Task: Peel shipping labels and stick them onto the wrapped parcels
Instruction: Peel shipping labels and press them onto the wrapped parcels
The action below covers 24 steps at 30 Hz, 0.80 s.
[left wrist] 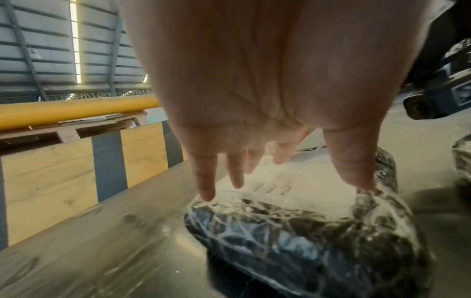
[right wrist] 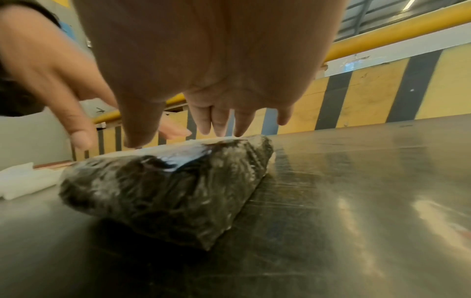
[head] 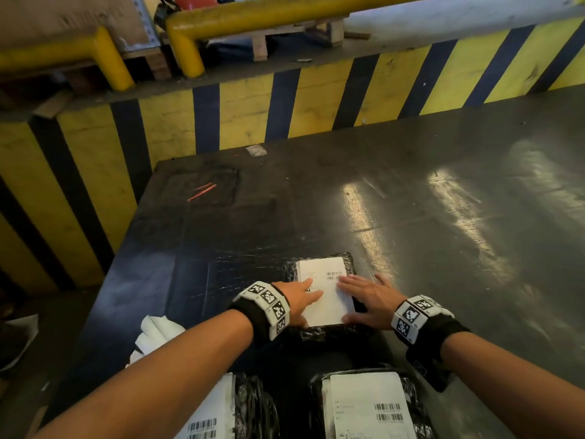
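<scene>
A black plastic-wrapped parcel (head: 349, 260) lies on the dark table (head: 443, 201) in front of me, with a white shipping label (head: 326, 293) on its top. Both hands lie flat on that label with straight fingers. My left hand (head: 299, 301) presses its left side, my right hand (head: 367, 299) its right side. In the left wrist view my fingertips (left wrist: 206, 193) touch the label (left wrist: 305, 181) over the crinkled parcel (left wrist: 293, 242). In the right wrist view my right hand's fingertips (right wrist: 221, 131) rest on the parcel (right wrist: 165, 189).
Two more wrapped parcels with labels (head: 367, 407) (head: 247, 407) lie at the near edge. Crumpled white backing paper (head: 158, 334) sits at the near left. A yellow-and-blue striped barrier (head: 247, 112) and yellow rails (head: 253, 14) border the table's far and left sides.
</scene>
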Each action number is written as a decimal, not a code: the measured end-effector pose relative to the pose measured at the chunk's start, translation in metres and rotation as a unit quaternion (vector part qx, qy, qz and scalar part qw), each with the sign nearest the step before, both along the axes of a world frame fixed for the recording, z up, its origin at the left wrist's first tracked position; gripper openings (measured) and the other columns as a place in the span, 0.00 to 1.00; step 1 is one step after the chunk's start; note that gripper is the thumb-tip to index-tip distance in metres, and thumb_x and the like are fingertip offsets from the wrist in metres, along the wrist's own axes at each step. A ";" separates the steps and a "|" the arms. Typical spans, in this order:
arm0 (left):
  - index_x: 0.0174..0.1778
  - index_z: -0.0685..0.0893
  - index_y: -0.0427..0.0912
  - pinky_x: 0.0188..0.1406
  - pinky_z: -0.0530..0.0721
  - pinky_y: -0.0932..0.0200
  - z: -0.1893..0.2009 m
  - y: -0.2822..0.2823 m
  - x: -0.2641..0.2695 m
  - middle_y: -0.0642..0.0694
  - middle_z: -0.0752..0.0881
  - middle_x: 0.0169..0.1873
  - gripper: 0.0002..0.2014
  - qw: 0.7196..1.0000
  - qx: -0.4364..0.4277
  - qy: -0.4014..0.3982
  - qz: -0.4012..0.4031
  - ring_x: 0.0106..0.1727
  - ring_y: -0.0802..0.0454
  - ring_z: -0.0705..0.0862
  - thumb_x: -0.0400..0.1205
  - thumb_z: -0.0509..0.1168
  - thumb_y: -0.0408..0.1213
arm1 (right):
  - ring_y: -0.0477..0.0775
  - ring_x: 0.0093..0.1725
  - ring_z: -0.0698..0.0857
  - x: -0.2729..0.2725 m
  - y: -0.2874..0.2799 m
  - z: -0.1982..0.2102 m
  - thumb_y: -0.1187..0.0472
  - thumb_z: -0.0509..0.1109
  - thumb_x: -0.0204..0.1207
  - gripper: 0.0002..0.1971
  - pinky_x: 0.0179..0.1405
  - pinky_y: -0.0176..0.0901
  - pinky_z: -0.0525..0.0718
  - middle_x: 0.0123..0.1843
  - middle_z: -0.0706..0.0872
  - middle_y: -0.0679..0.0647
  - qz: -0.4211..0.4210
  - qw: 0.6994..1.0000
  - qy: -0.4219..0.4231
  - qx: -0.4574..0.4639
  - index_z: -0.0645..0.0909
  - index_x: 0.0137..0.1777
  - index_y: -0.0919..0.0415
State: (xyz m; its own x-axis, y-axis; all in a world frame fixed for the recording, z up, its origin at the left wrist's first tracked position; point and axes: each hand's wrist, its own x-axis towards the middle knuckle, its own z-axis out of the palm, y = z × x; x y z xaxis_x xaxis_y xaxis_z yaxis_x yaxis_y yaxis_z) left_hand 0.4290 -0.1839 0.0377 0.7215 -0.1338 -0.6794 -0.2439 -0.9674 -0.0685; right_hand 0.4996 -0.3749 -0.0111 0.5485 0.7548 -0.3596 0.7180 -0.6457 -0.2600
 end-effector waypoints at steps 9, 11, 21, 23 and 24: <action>0.83 0.42 0.51 0.81 0.58 0.39 -0.021 0.002 0.000 0.45 0.41 0.84 0.41 0.998 -0.026 -0.020 0.062 0.84 0.44 0.48 0.81 0.59 0.57 | 0.46 0.84 0.45 -0.001 -0.005 -0.014 0.47 0.66 0.77 0.37 0.81 0.65 0.41 0.85 0.47 0.44 -0.041 0.995 0.083 0.047 0.50 0.82 0.47; 0.83 0.42 0.50 0.81 0.57 0.41 -0.019 0.009 -0.003 0.45 0.42 0.84 0.40 0.997 -0.025 -0.015 0.073 0.84 0.44 0.49 0.82 0.58 0.56 | 0.46 0.84 0.46 0.001 -0.005 -0.013 0.50 0.65 0.78 0.35 0.81 0.64 0.42 0.85 0.49 0.44 -0.042 0.994 0.096 0.045 0.52 0.82 0.47; 0.83 0.43 0.38 0.82 0.51 0.48 -0.023 -0.009 0.007 0.42 0.40 0.83 0.37 0.984 -0.077 -0.044 0.153 0.84 0.45 0.44 0.85 0.53 0.52 | 0.45 0.84 0.44 0.008 0.014 -0.001 0.45 0.51 0.83 0.31 0.80 0.65 0.39 0.85 0.42 0.44 0.033 0.997 0.022 -0.061 0.43 0.82 0.49; 0.83 0.44 0.39 0.82 0.54 0.47 -0.024 0.002 0.006 0.45 0.40 0.84 0.37 0.984 -0.070 -0.043 0.160 0.84 0.47 0.46 0.85 0.54 0.53 | 0.45 0.84 0.45 0.012 0.006 -0.001 0.44 0.50 0.83 0.32 0.79 0.66 0.38 0.85 0.41 0.44 0.005 0.997 0.018 -0.072 0.41 0.82 0.48; 0.83 0.44 0.39 0.82 0.56 0.46 -0.024 0.006 0.007 0.46 0.41 0.84 0.37 0.984 -0.062 -0.046 0.162 0.84 0.48 0.47 0.84 0.54 0.53 | 0.45 0.84 0.45 0.015 0.003 0.000 0.44 0.50 0.83 0.32 0.79 0.66 0.37 0.85 0.41 0.43 -0.002 0.997 0.012 -0.079 0.41 0.82 0.48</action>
